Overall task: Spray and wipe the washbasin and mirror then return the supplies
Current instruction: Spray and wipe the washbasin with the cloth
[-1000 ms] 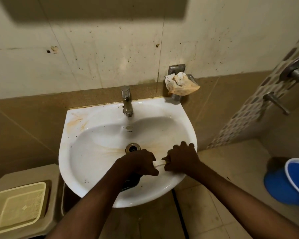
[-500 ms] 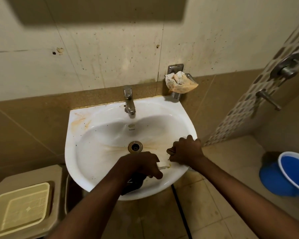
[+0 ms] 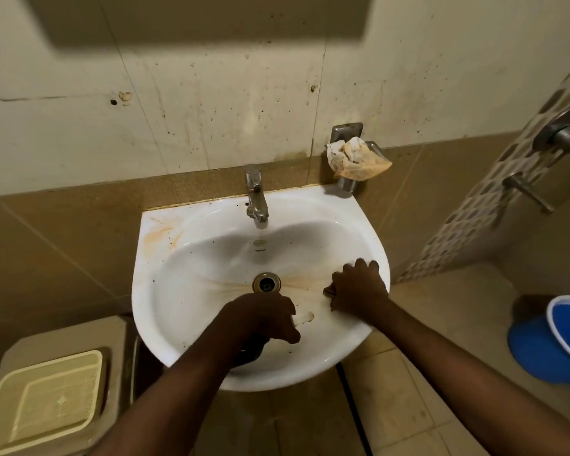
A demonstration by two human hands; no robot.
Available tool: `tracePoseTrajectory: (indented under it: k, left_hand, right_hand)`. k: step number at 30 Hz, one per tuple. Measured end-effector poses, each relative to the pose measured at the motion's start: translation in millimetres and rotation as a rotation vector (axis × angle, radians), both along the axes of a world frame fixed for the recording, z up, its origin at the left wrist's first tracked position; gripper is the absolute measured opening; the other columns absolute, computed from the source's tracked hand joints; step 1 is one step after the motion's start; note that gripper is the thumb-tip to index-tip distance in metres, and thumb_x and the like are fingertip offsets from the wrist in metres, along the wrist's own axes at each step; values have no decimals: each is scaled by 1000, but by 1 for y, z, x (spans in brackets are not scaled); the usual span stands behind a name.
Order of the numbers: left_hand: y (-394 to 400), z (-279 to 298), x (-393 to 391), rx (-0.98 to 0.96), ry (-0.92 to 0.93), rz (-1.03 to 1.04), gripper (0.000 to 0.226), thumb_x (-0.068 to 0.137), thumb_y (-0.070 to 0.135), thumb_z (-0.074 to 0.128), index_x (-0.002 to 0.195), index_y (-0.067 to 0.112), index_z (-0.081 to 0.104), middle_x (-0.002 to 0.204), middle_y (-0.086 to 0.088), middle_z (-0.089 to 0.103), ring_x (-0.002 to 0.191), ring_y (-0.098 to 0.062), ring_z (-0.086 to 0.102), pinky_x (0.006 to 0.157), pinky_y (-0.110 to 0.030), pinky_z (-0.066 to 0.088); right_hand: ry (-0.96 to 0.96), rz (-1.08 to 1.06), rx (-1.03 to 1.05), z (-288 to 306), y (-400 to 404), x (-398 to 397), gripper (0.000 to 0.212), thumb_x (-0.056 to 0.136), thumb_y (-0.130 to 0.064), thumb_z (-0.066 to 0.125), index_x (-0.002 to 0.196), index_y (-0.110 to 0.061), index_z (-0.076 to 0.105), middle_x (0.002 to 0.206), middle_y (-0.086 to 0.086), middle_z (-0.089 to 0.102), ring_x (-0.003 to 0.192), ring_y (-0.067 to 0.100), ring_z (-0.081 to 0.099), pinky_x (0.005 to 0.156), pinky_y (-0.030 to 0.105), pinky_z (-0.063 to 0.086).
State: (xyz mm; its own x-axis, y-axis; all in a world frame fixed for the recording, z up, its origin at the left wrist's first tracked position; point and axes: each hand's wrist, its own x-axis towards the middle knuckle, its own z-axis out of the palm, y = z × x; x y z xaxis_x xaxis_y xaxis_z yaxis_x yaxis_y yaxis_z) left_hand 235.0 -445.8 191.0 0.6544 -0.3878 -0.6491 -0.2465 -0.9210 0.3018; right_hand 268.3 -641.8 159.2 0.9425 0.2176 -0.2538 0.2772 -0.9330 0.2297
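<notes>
The white washbasin (image 3: 195, 258), stained orange around its drain (image 3: 266, 282), hangs on the wall under a steel tap (image 3: 255, 199). Over the basin's front, my left hand (image 3: 264, 320) grips a dark object (image 3: 250, 353) whose white tip (image 3: 305, 317) sticks out to the right. My right hand (image 3: 359, 287) lies on the bowl's right inner slope. Its fingers are curled and pinch a small brownish piece (image 3: 329, 291), too hidden to identify. A crumpled white and orange cloth (image 3: 356, 158) sits in the wall holder behind the basin. No mirror glass is in view.
A blue bucket (image 3: 560, 343) stands on the floor at the right. Below the basin at the left, a cream plastic tray (image 3: 46, 403) lies on a beige unit. Steel wall taps (image 3: 527, 192) stick out from the patterned tiles at the right.
My hands met at the white tip one second ago. My right hand has since pulled away to the right with the small piece, while my left hand has stayed in place.
</notes>
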Motion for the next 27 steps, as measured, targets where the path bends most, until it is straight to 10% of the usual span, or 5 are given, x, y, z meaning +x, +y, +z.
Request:
tracePoseTrajectory:
  k: [7, 10, 15, 22, 27]
  left_hand:
    - [9, 2, 3, -80, -64, 2, 35, 87, 34, 59, 109, 8, 63, 111, -10, 66, 101, -24, 61, 77, -28, 43]
    - [3, 2, 0, -187, -73, 18, 16, 83, 30, 63, 77, 16, 59, 90, -12, 69, 74, -19, 59, 67, -27, 41]
    - [-16, 3, 1, -156, 50, 4, 26, 80, 34, 66, 94, 12, 65, 93, -7, 72, 78, -17, 65, 70, -28, 53]
    - [-2, 23, 17, -45, 46, 70, 16, 81, 36, 63, 86, 20, 61, 84, 0, 69, 67, -10, 59, 62, -22, 45]
    - [9, 27, 8, -57, 125, 121, 14, 80, 31, 66, 81, 18, 61, 75, 3, 64, 73, -14, 62, 73, -27, 51]
  right_hand:
    - [-233, 252, 36, -30, 0, 64, 31, 92, -41, 47, 88, -15, 63, 91, 8, 60, 85, 31, 52, 74, 38, 37]
    - [-92, 287, 10, -27, -6, 65, 33, 83, -45, 54, 100, -18, 62, 101, 6, 58, 95, 31, 50, 79, 39, 36]
    - [132, 198, 4, -2, -15, 28, 47, 79, -59, 50, 111, -26, 60, 110, 1, 58, 108, 30, 47, 88, 42, 34]
    - [386, 113, 257, 12, -3, -24, 38, 74, -61, 38, 66, -26, 51, 72, -11, 56, 79, 20, 50, 76, 35, 34]
    - [23, 120, -79, 12, -9, 16, 41, 86, -51, 47, 112, -22, 59, 111, 4, 56, 106, 30, 47, 92, 42, 33]
